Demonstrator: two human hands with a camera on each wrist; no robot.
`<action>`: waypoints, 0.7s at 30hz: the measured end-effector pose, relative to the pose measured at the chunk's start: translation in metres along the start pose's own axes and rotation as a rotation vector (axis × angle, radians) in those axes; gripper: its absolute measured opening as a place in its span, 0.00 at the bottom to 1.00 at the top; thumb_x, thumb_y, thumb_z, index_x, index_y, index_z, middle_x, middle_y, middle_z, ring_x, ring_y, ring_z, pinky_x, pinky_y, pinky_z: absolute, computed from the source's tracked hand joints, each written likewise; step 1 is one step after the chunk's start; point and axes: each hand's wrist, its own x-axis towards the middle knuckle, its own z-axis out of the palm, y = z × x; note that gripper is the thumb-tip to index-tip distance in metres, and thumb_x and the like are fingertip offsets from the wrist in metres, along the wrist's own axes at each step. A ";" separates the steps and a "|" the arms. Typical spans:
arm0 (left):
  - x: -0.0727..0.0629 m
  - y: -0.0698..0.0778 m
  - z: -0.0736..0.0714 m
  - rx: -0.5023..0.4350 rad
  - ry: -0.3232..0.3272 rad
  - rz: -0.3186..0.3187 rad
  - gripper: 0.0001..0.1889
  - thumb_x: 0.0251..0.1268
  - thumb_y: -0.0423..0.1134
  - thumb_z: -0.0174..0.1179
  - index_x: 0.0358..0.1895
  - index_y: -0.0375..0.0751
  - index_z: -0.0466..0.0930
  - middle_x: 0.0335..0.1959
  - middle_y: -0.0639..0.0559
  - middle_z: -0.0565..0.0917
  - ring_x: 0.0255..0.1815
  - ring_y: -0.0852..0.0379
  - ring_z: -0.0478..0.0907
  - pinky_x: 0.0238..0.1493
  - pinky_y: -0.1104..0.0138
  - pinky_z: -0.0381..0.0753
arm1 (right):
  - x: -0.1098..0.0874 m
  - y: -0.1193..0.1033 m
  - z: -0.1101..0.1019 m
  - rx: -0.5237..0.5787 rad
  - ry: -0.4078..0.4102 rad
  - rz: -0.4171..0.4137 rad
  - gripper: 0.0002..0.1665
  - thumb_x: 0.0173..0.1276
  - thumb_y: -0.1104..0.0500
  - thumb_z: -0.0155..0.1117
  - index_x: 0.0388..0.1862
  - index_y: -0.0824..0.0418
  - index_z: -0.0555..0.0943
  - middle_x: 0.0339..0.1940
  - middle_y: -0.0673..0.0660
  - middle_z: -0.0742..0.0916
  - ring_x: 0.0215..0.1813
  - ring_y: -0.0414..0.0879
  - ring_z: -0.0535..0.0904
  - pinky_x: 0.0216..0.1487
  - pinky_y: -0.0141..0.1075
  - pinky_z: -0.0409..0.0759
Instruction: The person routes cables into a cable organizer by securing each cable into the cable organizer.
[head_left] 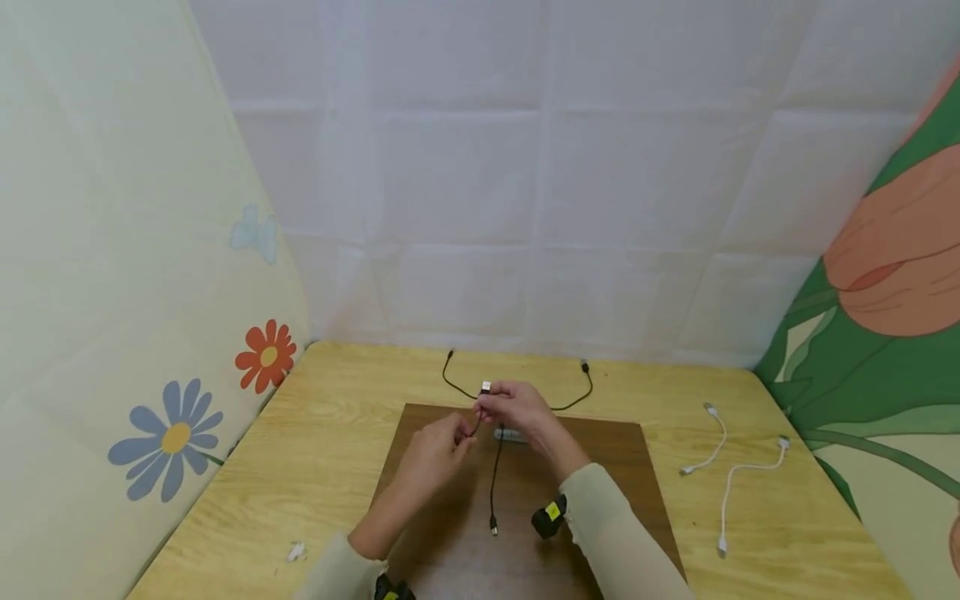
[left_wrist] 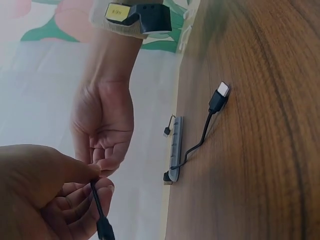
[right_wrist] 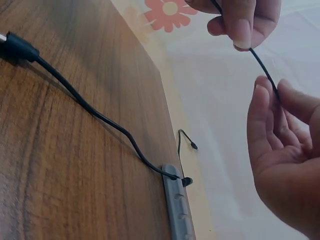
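Note:
My left hand (head_left: 435,454) pinches a thin black USB cable (right_wrist: 262,65) between thumb and fingers, and one black connector (left_wrist: 104,228) hangs below it in the left wrist view. A short way along, my right hand (head_left: 519,408) pinches the same cable, with a USB plug (head_left: 486,387) sticking up by its fingertips. Below the hands, a grey slotted cable holder (right_wrist: 175,200) sits at the far edge of the brown board (head_left: 450,542). Another black cable (right_wrist: 95,111) lies in its end slot, its metal-tipped plug (left_wrist: 218,97) resting on the board.
Beyond the board, black cable ends (head_left: 586,367) spread on the wooden table (head_left: 300,467). Two white cables, one short (head_left: 718,440) and one longer (head_left: 726,500), lie at the right. A small white scrap (head_left: 296,551) is at the left. Fabric walls (head_left: 465,183) surround the table.

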 end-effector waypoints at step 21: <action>-0.011 0.009 0.008 0.009 -0.158 -0.021 0.07 0.63 0.36 0.69 0.33 0.46 0.79 0.27 0.57 0.81 0.26 0.63 0.75 0.27 0.70 0.74 | 0.004 -0.003 -0.031 -0.078 0.077 0.000 0.06 0.70 0.68 0.66 0.42 0.72 0.82 0.34 0.59 0.90 0.34 0.44 0.87 0.52 0.51 0.84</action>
